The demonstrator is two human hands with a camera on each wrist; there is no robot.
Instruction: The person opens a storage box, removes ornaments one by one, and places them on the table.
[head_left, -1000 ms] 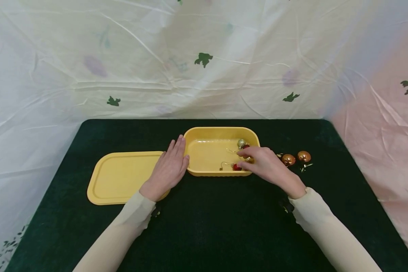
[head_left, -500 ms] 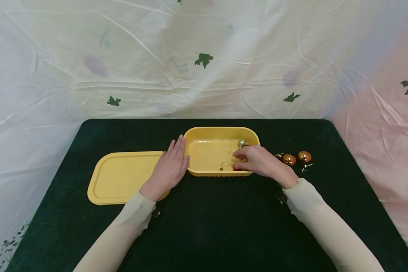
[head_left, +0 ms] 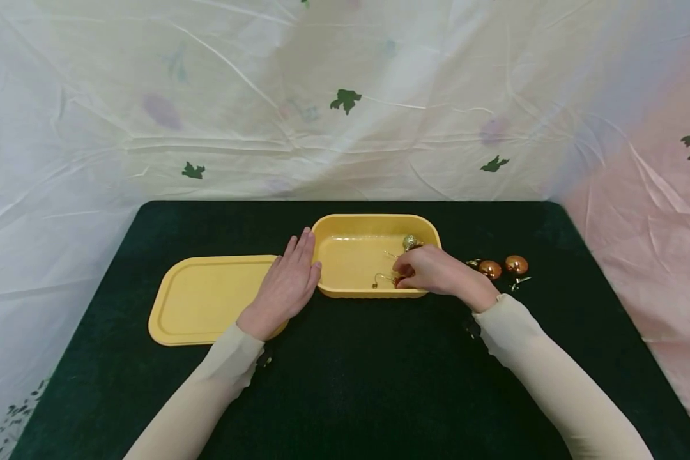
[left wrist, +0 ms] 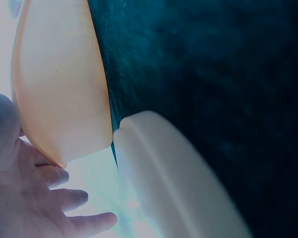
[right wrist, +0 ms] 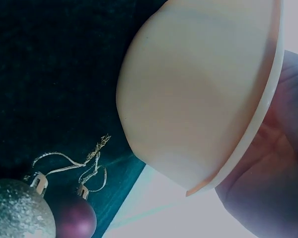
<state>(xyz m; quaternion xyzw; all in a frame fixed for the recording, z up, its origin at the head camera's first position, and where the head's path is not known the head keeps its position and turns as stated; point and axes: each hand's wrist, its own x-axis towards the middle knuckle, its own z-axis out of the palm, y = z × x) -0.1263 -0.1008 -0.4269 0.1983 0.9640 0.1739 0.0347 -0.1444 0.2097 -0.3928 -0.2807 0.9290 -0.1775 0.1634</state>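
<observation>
My left hand point(head_left: 284, 287) lies with straight fingers against the left wall of a yellow box point(head_left: 351, 255), its wrist over the yellow lid point(head_left: 204, 300). In the left wrist view, the fingers point(left wrist: 69, 198) are spread at the rim. My right hand point(head_left: 437, 271) reaches over the box's right rim. Its thumb and fingers pinch a small red Christmas bauble point(head_left: 399, 280) inside, mostly hidden by the hand, with a gold cord loop trailing left. A gold glitter bauble point(head_left: 410, 242) sits behind the hand in the box's back right corner.
Copper-coloured baubles point(head_left: 490, 269) with cords lie on the dark green table to the right of the box. In the right wrist view, a glittery bauble point(right wrist: 20, 210) and a purplish one point(right wrist: 78, 218) lie outside the box wall. A pale curtain hangs behind.
My right hand has shifted left and deeper into the box, and its fingers have come together around the red bauble, which was in plainer view before. The left hand stays in place.
</observation>
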